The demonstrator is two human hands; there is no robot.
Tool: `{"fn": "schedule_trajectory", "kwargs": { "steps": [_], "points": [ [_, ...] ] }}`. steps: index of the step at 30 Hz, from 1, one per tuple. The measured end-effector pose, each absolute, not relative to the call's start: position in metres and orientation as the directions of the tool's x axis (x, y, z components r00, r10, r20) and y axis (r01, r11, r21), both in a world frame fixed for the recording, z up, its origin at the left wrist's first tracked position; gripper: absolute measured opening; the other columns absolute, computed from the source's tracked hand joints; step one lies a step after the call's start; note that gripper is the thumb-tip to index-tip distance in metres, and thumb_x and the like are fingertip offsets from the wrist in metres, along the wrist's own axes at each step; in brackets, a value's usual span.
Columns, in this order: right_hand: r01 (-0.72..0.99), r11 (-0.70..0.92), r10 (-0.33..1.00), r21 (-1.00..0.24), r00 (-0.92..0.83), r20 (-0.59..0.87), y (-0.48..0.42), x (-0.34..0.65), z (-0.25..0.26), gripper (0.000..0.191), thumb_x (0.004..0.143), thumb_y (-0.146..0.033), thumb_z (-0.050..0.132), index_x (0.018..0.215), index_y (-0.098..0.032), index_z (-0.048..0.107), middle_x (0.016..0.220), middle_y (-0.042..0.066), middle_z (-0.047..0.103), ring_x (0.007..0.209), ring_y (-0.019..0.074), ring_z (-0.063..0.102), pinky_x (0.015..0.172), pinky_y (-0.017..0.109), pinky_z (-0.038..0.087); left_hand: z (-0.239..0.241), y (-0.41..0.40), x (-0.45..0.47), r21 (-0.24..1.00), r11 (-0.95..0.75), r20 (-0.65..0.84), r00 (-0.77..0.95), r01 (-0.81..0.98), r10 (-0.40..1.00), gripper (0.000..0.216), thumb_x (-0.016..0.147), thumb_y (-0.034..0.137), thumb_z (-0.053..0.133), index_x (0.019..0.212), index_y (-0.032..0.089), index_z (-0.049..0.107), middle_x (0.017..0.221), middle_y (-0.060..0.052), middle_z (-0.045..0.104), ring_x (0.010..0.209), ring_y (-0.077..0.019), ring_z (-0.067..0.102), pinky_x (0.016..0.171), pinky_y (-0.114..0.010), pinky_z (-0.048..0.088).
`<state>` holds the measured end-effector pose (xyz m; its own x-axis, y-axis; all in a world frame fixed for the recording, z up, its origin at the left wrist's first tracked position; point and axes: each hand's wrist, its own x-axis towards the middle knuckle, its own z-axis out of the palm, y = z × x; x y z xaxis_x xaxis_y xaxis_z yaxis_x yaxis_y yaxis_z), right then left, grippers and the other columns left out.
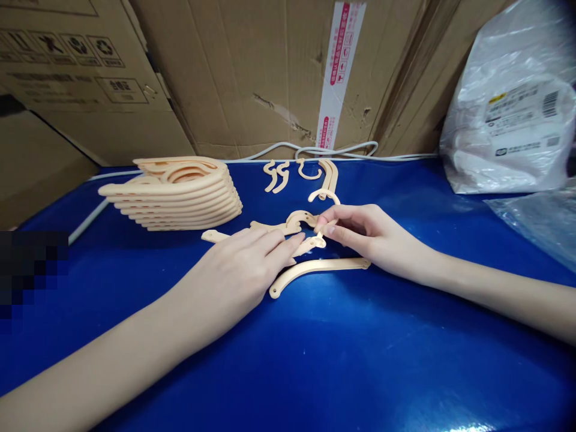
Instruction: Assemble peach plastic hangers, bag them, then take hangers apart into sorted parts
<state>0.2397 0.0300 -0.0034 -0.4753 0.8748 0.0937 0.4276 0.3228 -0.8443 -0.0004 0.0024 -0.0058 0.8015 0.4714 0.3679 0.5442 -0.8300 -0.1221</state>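
My left hand point(247, 264) lies over a cream plastic hanger arm point(215, 236), its fingers closed together and pressing the piece to the blue table. The arm's end point(319, 242) shows beyond the fingertips. My right hand point(366, 234) pinches the stem of a curved hanger hook point(324, 193) between thumb and fingers, touching that end. Just behind my left fingers lie more curved cream pieces point(299, 219), partly hidden. A loose hanger arm point(319, 265) rests in front of both hands, its right end close under my right hand.
A stack of folded cream hangers point(180, 195) stands at the back left. Loose hooks point(276, 176) and slim arms point(330, 177) lie at the back. Behind are a white cable point(288, 144) and cardboard boxes point(252, 72). A plastic-wrapped package point(508, 114) sits at the right.
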Motion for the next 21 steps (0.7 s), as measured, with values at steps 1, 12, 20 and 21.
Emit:
{"fn": "schedule_trajectory", "kwargs": {
  "steps": [1,12,20,21],
  "points": [
    [0.427,0.326,0.875,-0.844,-0.475,0.098,0.0299,0.2397,-0.0035,0.029,0.096,-0.042,0.054,0.092,-0.016,0.068,0.078,0.001,0.058,0.067,0.0131,0.047,0.059,0.027,0.038,-0.0060,0.0025,-0.0005,-0.121,-0.831,0.369,0.802,0.544,0.471,0.038,0.103,0.008,0.038,0.131,0.007,0.063,0.126,-0.018,0.071,0.118,-0.0295,0.067,0.097,-0.048,0.058],
    [0.455,0.388,0.860,-0.802,-0.491,0.137,0.0287,0.2399,-0.0051,0.030,0.098,-0.041,0.053,0.095,-0.016,0.068,0.083,0.004,0.065,0.071,0.0147,0.051,0.063,0.028,0.042,-0.0043,0.0018,-0.0001,-0.095,-0.828,0.349,0.797,0.553,0.492,0.036,0.102,0.008,0.037,0.124,0.010,0.066,0.120,-0.015,0.073,0.114,-0.0266,0.069,0.095,-0.043,0.058],
    [0.449,0.461,0.834,-0.765,-0.513,0.201,0.0273,0.2397,-0.0055,0.024,0.100,-0.035,0.053,0.097,-0.016,0.067,0.089,0.004,0.068,0.077,0.0152,0.057,0.067,0.028,0.044,-0.0012,-0.0006,0.0060,-0.070,-0.818,0.370,0.777,0.571,0.510,0.034,0.102,0.013,0.037,0.116,0.010,0.067,0.112,-0.013,0.076,0.104,-0.0272,0.073,0.081,-0.040,0.061],
    [0.434,0.482,0.821,-0.761,-0.527,0.219,0.0264,0.2396,-0.0047,0.022,0.100,-0.033,0.053,0.097,-0.017,0.067,0.091,0.004,0.069,0.080,0.0155,0.059,0.069,0.028,0.045,0.0002,-0.0015,0.0064,-0.070,-0.811,0.375,0.769,0.581,0.518,0.034,0.103,0.015,0.037,0.120,0.010,0.066,0.117,-0.013,0.075,0.107,-0.0280,0.073,0.081,-0.041,0.061]
  ]
}}
